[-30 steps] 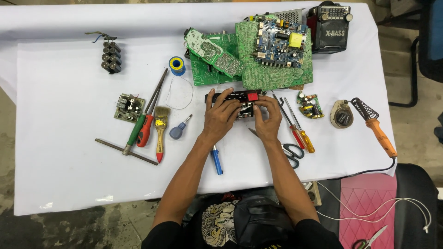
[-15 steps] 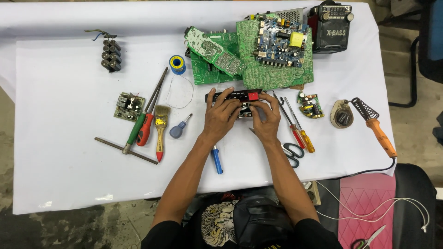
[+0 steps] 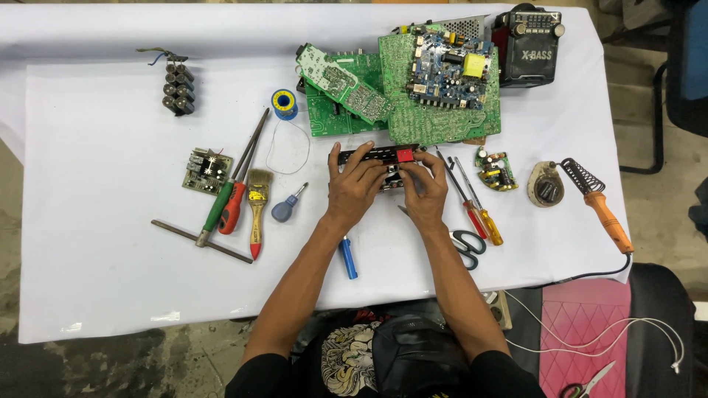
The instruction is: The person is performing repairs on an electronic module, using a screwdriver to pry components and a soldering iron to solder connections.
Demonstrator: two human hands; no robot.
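Both hands on the narrow black panel board with a red window, flat on the white tablecloth so it's braced from both ends. Left hand clamps its left part, fingers splayed over the top. Right hand pinches by the red window. Green circuit boards just beyond the fingertips; red-handled screwdrivers right of them.

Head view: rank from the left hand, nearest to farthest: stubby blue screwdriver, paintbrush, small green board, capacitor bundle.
From the left hand:
1. Stubby blue screwdriver, just to its left.
2. Paintbrush, further left, beside the red-handled screwdriver.
3. Small green board, left of the brush, past the long screwdrivers.
4. Capacitor bundle, far upper left of the table.
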